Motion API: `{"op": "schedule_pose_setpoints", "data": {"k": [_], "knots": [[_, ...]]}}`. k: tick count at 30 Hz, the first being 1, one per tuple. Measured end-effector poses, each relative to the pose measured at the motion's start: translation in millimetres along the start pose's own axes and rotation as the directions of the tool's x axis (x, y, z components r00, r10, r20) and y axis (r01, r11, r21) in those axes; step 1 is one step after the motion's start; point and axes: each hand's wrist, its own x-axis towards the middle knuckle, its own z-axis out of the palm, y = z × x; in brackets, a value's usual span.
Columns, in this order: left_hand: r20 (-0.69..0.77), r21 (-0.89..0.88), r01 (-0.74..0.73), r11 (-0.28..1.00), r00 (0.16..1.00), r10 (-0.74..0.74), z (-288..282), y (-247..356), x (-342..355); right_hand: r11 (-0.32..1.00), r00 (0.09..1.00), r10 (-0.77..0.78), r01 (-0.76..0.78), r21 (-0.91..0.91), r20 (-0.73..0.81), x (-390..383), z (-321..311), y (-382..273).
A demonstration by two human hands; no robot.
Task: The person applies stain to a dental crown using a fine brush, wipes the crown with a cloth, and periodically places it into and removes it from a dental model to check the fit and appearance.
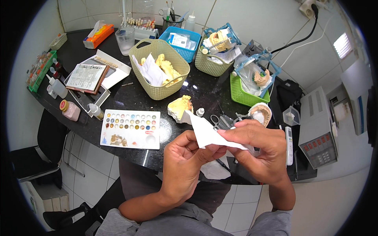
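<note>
A folded white paper is held between both hands above the front edge of the black table. My left hand pinches its lower edge with thumb and fingers. My right hand grips its right side, fingers curled over it. Just beyond the paper lies a yellow dental plaster cast on the table. Scissors and metal tools lie behind my right hand.
A white palette with colour wells lies front left. Two beige baskets, a blue basket and a green basket hold casts and papers. Small bottles, a glass and a grey machine stand around.
</note>
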Motion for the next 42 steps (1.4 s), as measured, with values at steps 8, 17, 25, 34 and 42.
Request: {"op": "schedule_pose_setpoints", "data": {"k": [8,17,25,34,42], "knots": [[0.003,-0.017,-0.066,0.998,0.998,0.066,-3.5,-2.3,-3.3,0.995,0.998,-0.029,0.035,-0.090,0.064,1.4,-1.8,-8.0],[-0.025,-0.051,-0.052,0.997,0.998,0.051,-4.9,2.6,-0.5,0.987,0.981,0.128,-0.140,-0.080,-0.145,12.8,3.7,7.2],[0.001,-0.015,-0.016,1.000,1.000,0.016,-3.4,4.9,-10.7,0.991,0.925,-0.062,0.011,-0.137,-0.374,14.3,2.0,10.9],[0.104,-0.140,0.058,0.988,0.994,-0.044,0.7,-12.5,-21.6,0.958,0.911,0.162,-0.053,0.282,-0.379,-40.2,43.8,-9.8],[0.102,0.088,0.045,0.995,0.993,-0.054,0.5,-39.8,-38.3,0.946,0.750,0.247,-0.048,0.321,-0.614,-89.8,56.7,-7.6]]}}
